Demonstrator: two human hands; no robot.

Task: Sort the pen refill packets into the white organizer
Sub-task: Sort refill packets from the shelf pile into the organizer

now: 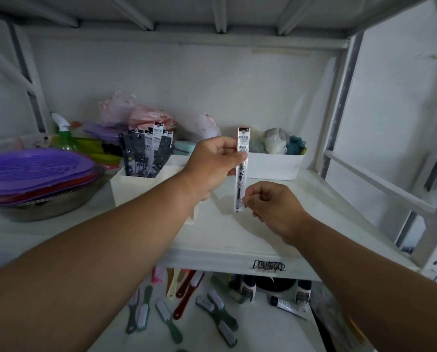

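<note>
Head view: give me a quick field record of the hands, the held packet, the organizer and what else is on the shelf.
left hand: left hand pinches the upper part of one refill packet
right hand: right hand pinches the packet's lower end
packet pose: upright, above the shelf, right of the white organizer
organizer: back compartment holds several standing packets
second bin: white bin behind, holding bath puffs
left of organizer: purple mats stacked on a metal basin

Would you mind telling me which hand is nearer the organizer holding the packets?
Left. The left hand hovers just right of the organizer; the right hand is farther right.
</note>
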